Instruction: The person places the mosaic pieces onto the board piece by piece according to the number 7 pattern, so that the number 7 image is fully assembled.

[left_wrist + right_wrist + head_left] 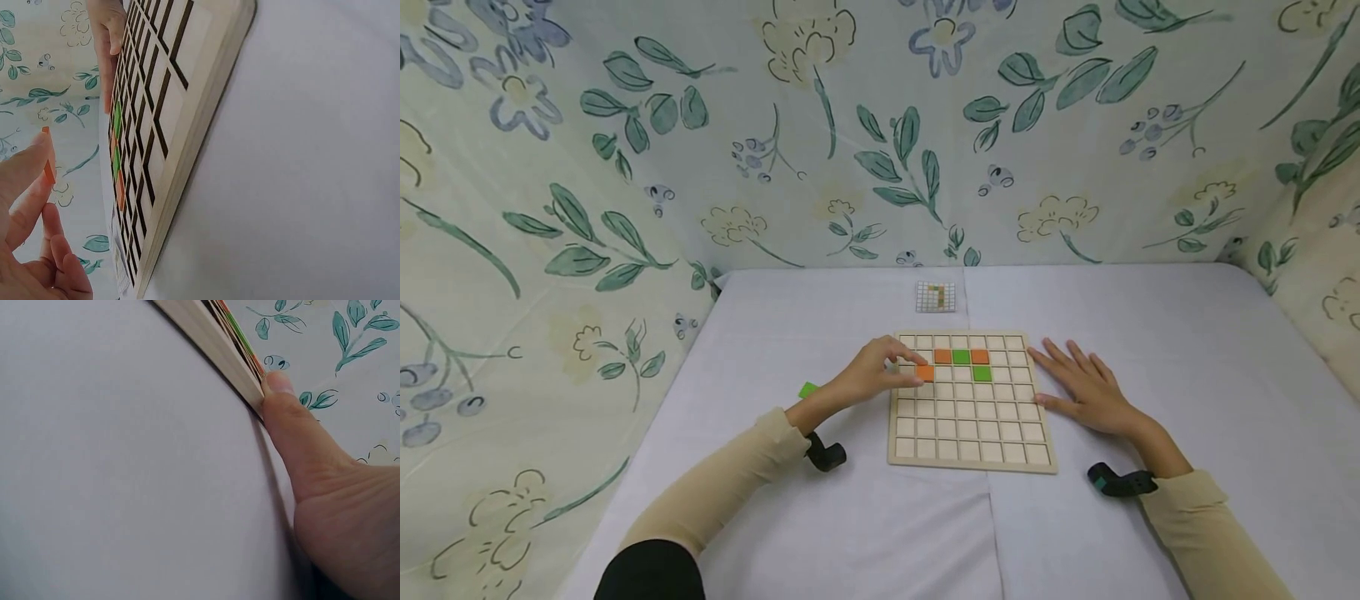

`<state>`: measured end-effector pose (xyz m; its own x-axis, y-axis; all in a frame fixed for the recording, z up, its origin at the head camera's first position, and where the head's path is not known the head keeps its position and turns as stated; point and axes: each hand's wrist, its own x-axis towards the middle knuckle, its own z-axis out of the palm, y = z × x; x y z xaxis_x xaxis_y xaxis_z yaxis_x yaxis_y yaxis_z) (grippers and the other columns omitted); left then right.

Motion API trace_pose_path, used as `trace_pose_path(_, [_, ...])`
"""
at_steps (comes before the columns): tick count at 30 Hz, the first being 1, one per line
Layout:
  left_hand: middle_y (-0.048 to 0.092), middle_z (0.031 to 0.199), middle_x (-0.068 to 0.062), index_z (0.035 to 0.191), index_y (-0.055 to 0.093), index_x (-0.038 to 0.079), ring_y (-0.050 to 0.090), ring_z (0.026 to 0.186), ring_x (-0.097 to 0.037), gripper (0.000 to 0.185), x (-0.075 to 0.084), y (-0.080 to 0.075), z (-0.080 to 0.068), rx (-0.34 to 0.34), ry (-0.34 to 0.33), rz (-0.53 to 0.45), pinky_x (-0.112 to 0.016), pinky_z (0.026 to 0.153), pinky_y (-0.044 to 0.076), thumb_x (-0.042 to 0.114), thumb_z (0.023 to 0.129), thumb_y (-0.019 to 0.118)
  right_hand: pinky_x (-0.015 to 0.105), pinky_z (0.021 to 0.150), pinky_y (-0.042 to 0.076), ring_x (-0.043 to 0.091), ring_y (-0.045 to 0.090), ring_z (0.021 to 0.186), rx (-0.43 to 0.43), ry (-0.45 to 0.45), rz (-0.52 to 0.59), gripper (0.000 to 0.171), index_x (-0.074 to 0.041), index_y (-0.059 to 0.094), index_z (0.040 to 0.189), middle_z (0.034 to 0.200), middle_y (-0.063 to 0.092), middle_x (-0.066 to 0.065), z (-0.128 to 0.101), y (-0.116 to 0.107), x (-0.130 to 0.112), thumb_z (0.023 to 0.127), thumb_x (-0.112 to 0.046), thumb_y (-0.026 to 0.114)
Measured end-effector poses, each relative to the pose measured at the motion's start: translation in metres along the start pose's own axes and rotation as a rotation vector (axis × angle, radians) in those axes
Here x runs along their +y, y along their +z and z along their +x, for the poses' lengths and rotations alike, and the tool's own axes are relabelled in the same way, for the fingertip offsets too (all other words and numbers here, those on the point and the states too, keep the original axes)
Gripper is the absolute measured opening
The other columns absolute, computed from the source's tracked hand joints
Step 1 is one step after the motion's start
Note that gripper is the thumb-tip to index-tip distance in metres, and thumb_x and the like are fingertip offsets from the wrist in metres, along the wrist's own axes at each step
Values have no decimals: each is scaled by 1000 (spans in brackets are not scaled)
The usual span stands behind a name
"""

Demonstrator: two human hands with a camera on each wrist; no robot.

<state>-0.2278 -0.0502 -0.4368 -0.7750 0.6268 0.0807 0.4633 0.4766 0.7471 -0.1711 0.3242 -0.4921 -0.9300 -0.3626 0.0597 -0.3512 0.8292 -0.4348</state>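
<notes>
A wooden grid board point(970, 433) lies flat on the white table. Its second row holds an orange tile point(942, 357), a green tile point(961, 357) and another orange tile point(980, 357); a second green tile point(982, 374) sits one row nearer. My left hand point(904, 372) pinches a further orange tile point(925, 373) over the board's left part; in the left wrist view this tile point(47, 159) shows between my fingertips point(28, 169). My right hand point(1078, 383) lies flat and open on the table against the board's right edge, its thumb point(284, 400) touching the board's side point(212, 344).
A loose green tile point(808, 389) lies on the table left of the board. A small pattern card point(936, 297) sits behind the board. Floral cloth walls point(880, 125) close in the back and both sides of the white table point(1187, 350).
</notes>
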Motion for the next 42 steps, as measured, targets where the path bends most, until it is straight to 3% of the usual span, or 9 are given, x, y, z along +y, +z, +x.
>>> trace_pose_path(13, [69, 110, 0, 112, 77, 11, 54, 107, -18, 30, 13, 35, 21, -37, 3, -45, -35, 94, 45, 21, 85, 82, 67, 110, -4, 49, -1, 147, 3, 3, 14, 77, -14, 27, 159, 162, 14, 24, -2, 0, 0, 97, -41, 64])
trace_pose_path(19, [67, 105, 1, 112, 77, 15, 52, 101, -21, 31, 18, 48, 28, -47, -25, -7, -29, 84, 41, 26, 84, 83, 67, 110, -5, 48, -1, 147, 0, 8, 16, 77, -14, 26, 159, 162, 14, 24, -3, 1, -1, 97, -42, 63])
trace_pose_path(25, [64, 111, 7, 113, 77, 18, 50, 105, -10, 32, 22, 60, 35, -63, -57, 37, -28, 92, 38, 32, 85, 81, 67, 110, -5, 48, -2, 147, -7, 9, 16, 77, -14, 26, 159, 162, 13, 24, -2, 1, -3, 97, -42, 63])
trace_pose_path(28, [66, 110, 9, 112, 78, 18, 49, 94, -8, 30, 22, 64, 38, -59, -50, 57, -27, 88, 37, 33, 85, 81, 67, 110, -5, 48, -1, 147, -10, 8, 17, 77, -15, 26, 159, 162, 14, 24, -2, 0, -3, 97, -42, 63])
trace_pose_path(33, [69, 93, 9, 109, 78, 16, 41, 70, -9, 29, 23, 68, 42, -48, -27, 69, -23, 76, 35, 32, 84, 81, 67, 110, -5, 48, -2, 147, -15, 9, 18, 77, -15, 26, 159, 162, 13, 24, -1, -1, -3, 97, -43, 63])
trace_pose_path(35, [69, 91, 8, 108, 79, 15, 37, 64, -10, 29, 25, 69, 43, -41, -21, 73, -23, 78, 35, 31, 84, 82, 67, 110, -5, 48, -2, 147, -14, 10, 15, 78, -15, 26, 159, 162, 13, 24, -1, -1, -3, 97, -43, 63])
trace_pose_path(39, [72, 95, 9, 107, 79, 16, 30, 54, -8, 27, 25, 72, 45, -29, -16, 76, -22, 80, 37, 30, 84, 83, 67, 110, -5, 48, -2, 147, -13, 9, 17, 78, -15, 26, 159, 163, 13, 24, 0, -1, -3, 97, -43, 63])
trace_pose_path(42, [73, 97, 8, 106, 79, 16, 24, 50, -8, 26, 25, 74, 46, -28, -21, 66, -22, 73, 37, 29, 84, 83, 67, 110, -6, 49, -2, 147, -11, 7, 24, 78, -15, 26, 159, 162, 13, 24, 0, -2, -2, 97, -43, 63])
